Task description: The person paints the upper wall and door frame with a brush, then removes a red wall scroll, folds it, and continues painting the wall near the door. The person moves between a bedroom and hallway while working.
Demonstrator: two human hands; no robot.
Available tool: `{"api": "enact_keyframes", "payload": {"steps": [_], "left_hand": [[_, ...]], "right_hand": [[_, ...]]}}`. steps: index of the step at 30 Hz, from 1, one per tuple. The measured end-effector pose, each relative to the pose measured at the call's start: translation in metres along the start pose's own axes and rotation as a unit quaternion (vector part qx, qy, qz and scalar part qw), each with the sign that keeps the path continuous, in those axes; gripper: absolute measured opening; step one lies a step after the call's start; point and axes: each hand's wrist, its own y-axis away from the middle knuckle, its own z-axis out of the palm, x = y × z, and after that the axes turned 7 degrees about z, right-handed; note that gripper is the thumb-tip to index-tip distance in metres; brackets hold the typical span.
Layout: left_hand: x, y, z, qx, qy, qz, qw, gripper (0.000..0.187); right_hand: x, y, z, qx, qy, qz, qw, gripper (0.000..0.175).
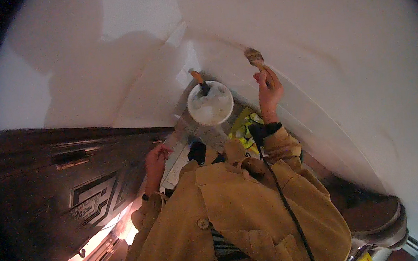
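My right hand is closed around the handle of a paintbrush, whose bristles are at the white wall on the right. My left hand hangs over the floor near the dark furniture, its fingers loosely bent and nothing seen in it. Between and beyond my hands stands a round white bucket with whitish contents. A tool with an orange handle and a dark lower part leans in the bucket, its lower end hidden.
White walls meet in a corner behind the bucket. Dark carved wooden furniture stands at the left. A yellow-green patterned cloth or bag lies by the right wall. A brown cushioned object is at lower right. A black cord runs down my jacket.
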Motion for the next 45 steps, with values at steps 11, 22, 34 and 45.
{"api": "enact_keyframes", "payload": {"steps": [11, 22, 34, 45], "left_hand": [[-0.034, -0.019, -0.073, 0.006, 0.003, -0.041, 0.999, 0.020], [-0.056, -0.019, -0.106, 0.054, 0.010, -0.017, 0.998, 0.026], [-0.036, -0.007, -0.104, 0.047, 0.006, -0.126, 0.991, 0.026], [-0.061, 0.011, -0.106, 0.065, -0.012, -0.103, 0.992, 0.025]], "right_hand": [[-0.031, -0.031, 0.143, -0.070, -0.175, 0.003, 0.982, 0.028], [-0.047, -0.069, 0.225, -0.131, -0.177, 0.018, 0.975, 0.025], [-0.079, -0.077, 0.212, -0.145, -0.215, 0.043, 0.965, 0.027], [-0.074, -0.012, 0.202, -0.238, -0.240, 0.073, 0.938, 0.023]]}}
